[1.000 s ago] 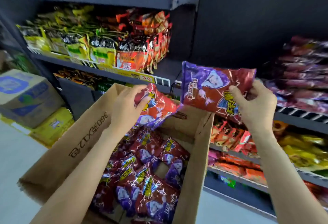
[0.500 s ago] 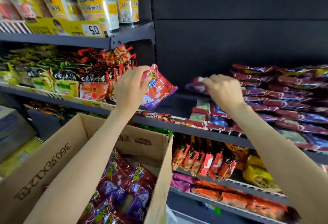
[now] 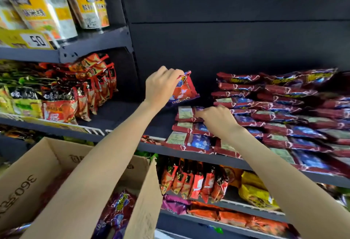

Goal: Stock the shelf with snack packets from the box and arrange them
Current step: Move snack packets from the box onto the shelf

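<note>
Our left hand (image 3: 161, 85) has its grip closed on the top edge of a red and purple snack packet (image 3: 184, 89), held tilted in the air over the bare left part of the shelf (image 3: 125, 113). Our right hand (image 3: 217, 119) lies on the topmost packet of the front stack (image 3: 186, 113), fingers curled at its edge; we cannot tell whether they pinch it or only press. That stack sits at the shelf's front edge, three packets stepped toward us, label sides up. Just right of it, rows of the same packets (image 3: 284, 106) fill the shelf to its right end and rise toward the dark back panel (image 3: 227, 45). Open room lies between the front stack and the wire divider (image 3: 94, 130) at the left, and above the stacks. The cardboard box (image 3: 28, 182) stands below the shelf's front edge, flaps up, with more packets (image 3: 117, 212) inside. Orange noodle packs (image 3: 62, 110) stand left of the divider.
</note>
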Available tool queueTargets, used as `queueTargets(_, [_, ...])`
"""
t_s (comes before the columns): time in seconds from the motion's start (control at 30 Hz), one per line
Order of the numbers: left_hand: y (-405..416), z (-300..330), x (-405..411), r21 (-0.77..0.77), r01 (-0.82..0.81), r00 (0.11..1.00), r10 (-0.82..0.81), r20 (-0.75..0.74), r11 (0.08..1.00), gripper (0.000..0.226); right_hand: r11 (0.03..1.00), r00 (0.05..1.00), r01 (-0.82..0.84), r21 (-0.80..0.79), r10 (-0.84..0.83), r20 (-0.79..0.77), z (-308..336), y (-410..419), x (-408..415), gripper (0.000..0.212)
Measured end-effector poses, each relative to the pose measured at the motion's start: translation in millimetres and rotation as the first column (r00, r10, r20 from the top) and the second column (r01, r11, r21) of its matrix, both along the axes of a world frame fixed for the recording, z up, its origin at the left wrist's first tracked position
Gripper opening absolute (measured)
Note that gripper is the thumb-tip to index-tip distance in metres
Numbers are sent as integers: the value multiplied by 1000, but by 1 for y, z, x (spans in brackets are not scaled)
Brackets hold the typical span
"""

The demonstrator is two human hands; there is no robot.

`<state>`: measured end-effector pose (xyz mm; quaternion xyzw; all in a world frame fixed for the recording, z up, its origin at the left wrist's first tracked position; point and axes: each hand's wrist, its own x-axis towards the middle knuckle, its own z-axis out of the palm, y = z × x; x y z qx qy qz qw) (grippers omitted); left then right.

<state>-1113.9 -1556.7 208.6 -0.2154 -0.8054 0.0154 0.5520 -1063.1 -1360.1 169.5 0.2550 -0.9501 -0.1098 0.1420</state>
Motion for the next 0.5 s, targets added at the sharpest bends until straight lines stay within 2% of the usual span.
queueTargets(0.07, [16,-8,-11,-12,33,999,-33,27,999,3,1000,999,-24,17,25,-35,-3,1,-2,48])
queueTargets(0.1, [23,-15,-14,-1,77,993,-77,89,997,4,999,998,-42,12,42,-48,-4,1,-2,45])
queueTargets(0.17, [35,-28,-12,96,152,932,-175,317,984,10,997,989,-81,-18,78,-125,-5,3,1,33])
queueTargets(0.23, [44,-37,-7,245,122,804,-241,544,962,19,990,977,-114,-77,98,-191,-7,5,0,30])
queueTargets(0.3, [49,-39,-6,326,94,654,-305,692,941,23,990,979,-104,-92,85,-186,-13,5,-3,24])
queueTargets(0.4, [54,-33,-7,372,89,440,-372,817,924,20,979,981,-104,-174,72,-179,-18,1,-5,16])
queueTargets(0.5, [50,-30,-4,353,100,321,-366,874,930,21,961,989,-52,-271,13,-146,-10,-1,2,9])
